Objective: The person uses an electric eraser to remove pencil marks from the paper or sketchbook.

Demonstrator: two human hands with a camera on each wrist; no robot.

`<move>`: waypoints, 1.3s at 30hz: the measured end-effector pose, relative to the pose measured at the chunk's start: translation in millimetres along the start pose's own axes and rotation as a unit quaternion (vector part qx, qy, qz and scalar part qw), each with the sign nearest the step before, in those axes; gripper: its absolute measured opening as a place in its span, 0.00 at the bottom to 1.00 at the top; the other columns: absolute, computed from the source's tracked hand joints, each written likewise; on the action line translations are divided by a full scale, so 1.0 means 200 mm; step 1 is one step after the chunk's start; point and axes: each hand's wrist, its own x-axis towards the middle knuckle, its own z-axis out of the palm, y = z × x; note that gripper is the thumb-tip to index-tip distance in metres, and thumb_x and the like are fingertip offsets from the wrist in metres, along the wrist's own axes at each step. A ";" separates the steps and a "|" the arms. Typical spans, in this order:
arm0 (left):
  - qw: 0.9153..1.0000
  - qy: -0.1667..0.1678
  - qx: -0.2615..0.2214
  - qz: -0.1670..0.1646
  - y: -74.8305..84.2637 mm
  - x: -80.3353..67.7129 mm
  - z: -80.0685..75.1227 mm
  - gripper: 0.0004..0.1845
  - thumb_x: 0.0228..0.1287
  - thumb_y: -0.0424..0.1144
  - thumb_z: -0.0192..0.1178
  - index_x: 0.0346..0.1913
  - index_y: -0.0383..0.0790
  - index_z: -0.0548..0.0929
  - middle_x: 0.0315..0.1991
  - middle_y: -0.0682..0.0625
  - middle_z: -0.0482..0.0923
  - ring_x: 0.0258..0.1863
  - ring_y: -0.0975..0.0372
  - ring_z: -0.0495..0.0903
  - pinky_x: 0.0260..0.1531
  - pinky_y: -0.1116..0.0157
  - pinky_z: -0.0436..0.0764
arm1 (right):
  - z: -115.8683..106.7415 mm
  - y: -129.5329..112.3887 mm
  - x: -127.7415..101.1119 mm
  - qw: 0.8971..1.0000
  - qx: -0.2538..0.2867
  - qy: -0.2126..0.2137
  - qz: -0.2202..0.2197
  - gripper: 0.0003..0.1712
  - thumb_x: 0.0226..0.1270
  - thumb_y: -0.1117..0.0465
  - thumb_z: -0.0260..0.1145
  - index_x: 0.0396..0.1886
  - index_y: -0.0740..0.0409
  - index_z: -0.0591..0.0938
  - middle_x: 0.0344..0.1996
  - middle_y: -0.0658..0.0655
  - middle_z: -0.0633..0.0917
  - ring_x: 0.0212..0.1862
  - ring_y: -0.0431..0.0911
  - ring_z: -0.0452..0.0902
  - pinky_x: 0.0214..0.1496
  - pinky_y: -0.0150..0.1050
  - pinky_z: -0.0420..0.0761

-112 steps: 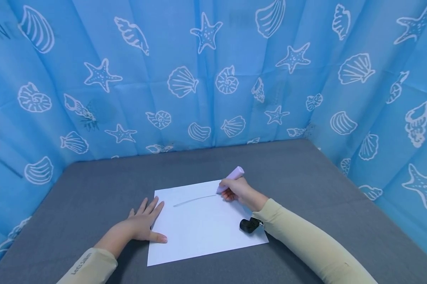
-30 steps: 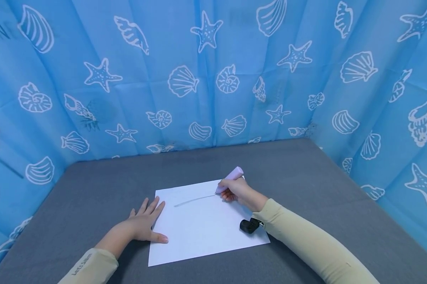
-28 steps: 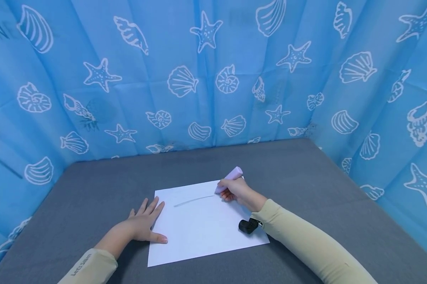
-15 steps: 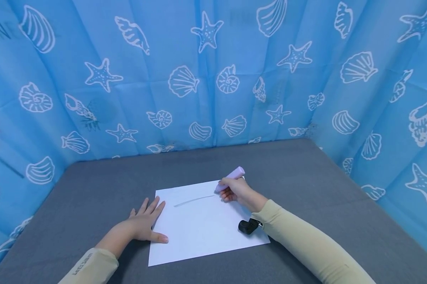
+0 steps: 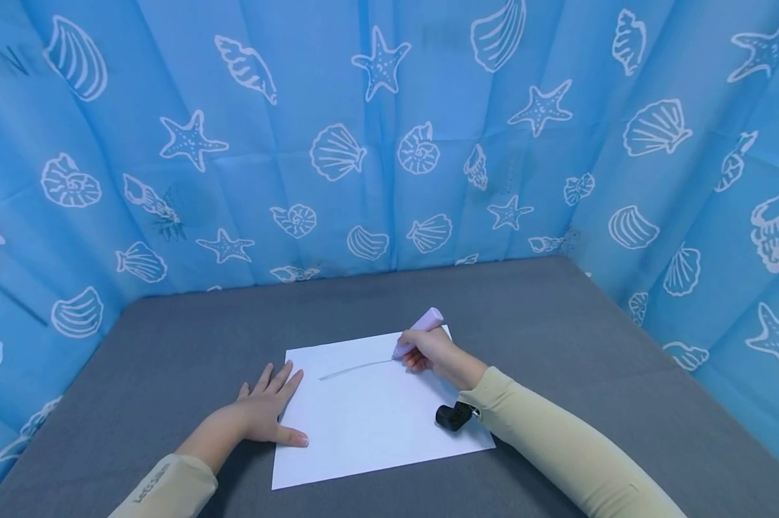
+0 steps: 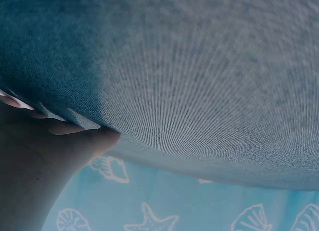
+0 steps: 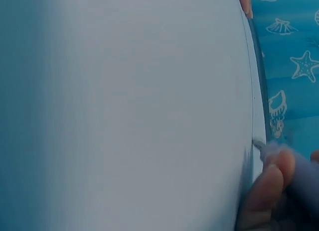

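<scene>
A white sheet of paper [image 5: 376,417] lies on the grey table [image 5: 169,345]. My right hand [image 5: 428,354] grips a lilac marker [image 5: 420,329] with its tip down on the paper at the right end of a thin grey line [image 5: 353,368]. The right wrist view shows the marker [image 7: 294,171] pinched by my fingertips [image 7: 266,188] against the paper [image 7: 124,111]. My left hand [image 5: 262,410] lies flat with straight fingers, pressing the sheet's left edge. In the left wrist view, my left hand [image 6: 55,146] rests on the grey table [image 6: 199,81].
A blue curtain with white shells and starfish [image 5: 389,129] walls the table at the back and on both sides. A small black wrist camera [image 5: 452,416] sits under my right forearm over the paper.
Almost nothing has changed: both hands keep their places and the marker tip stays at the right end of the line. The head view shifted slightly.
</scene>
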 end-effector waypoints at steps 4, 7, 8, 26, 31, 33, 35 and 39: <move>1.000 -0.017 0.002 -0.004 0.02 -0.02 -0.02 0.69 0.38 0.78 0.63 0.76 0.36 0.50 0.77 0.35 0.37 0.72 0.34 0.33 0.59 0.27 0.38 | 0.01 0.00 0.00 1.000 -0.011 -0.006 0.007 0.11 0.59 0.66 0.63 0.37 0.72 0.78 0.15 0.56 0.77 0.15 0.40 0.70 0.19 0.30 0.73; 1.000 -0.025 0.004 -0.008 0.04 -0.03 -0.04 0.68 0.40 0.76 0.64 0.76 0.35 0.50 0.77 0.34 0.37 0.72 0.33 0.33 0.59 0.27 0.39 | 0.01 0.00 0.00 1.000 -0.012 -0.003 0.007 0.12 0.59 0.65 0.63 0.39 0.71 0.77 0.16 0.56 0.76 0.15 0.41 0.70 0.19 0.30 0.73; 1.000 -0.025 0.006 -0.010 0.05 -0.04 -0.04 0.68 0.40 0.76 0.65 0.76 0.35 0.50 0.77 0.34 0.37 0.72 0.33 0.33 0.59 0.28 0.39 | 0.01 0.00 0.00 1.000 -0.012 -0.001 0.008 0.13 0.59 0.65 0.63 0.39 0.72 0.77 0.16 0.56 0.76 0.15 0.41 0.70 0.20 0.30 0.73; 1.000 -0.012 0.013 -0.007 0.05 -0.04 -0.04 0.66 0.42 0.72 0.67 0.76 0.35 0.51 0.76 0.34 0.38 0.72 0.33 0.34 0.59 0.28 0.41 | -0.02 0.00 0.00 0.999 0.015 -0.037 0.006 0.14 0.61 0.64 0.61 0.42 0.71 0.77 0.19 0.58 0.78 0.19 0.43 0.73 0.23 0.32 0.76; 1.000 -0.027 0.007 -0.011 0.04 -0.03 -0.04 0.67 0.42 0.75 0.65 0.77 0.36 0.49 0.77 0.35 0.36 0.72 0.34 0.32 0.60 0.28 0.39 | -0.01 0.00 0.00 1.000 0.009 -0.019 0.003 0.14 0.61 0.65 0.62 0.43 0.72 0.77 0.19 0.58 0.78 0.18 0.42 0.72 0.23 0.31 0.75; 0.999 -0.029 0.007 -0.013 0.05 -0.04 -0.04 0.67 0.42 0.75 0.65 0.77 0.36 0.49 0.77 0.35 0.36 0.72 0.34 0.32 0.60 0.29 0.39 | 0.00 -0.01 0.00 1.000 0.006 -0.011 0.006 0.14 0.61 0.65 0.62 0.42 0.71 0.77 0.19 0.57 0.78 0.18 0.42 0.72 0.22 0.31 0.75; 1.000 -0.024 0.008 -0.011 0.06 -0.04 -0.05 0.67 0.42 0.73 0.66 0.76 0.36 0.50 0.77 0.34 0.37 0.72 0.33 0.33 0.60 0.28 0.40 | 0.00 -0.01 0.00 1.000 -0.005 -0.011 0.008 0.13 0.60 0.65 0.63 0.40 0.71 0.78 0.18 0.57 0.78 0.17 0.42 0.72 0.22 0.31 0.74; 1.000 -0.016 0.008 -0.009 0.05 -0.04 -0.04 0.66 0.41 0.73 0.67 0.76 0.35 0.51 0.76 0.33 0.38 0.72 0.33 0.34 0.59 0.28 0.40 | 0.01 -0.01 0.00 1.000 -0.017 -0.016 0.011 0.10 0.60 0.65 0.63 0.37 0.70 0.79 0.16 0.56 0.78 0.16 0.41 0.71 0.20 0.30 0.74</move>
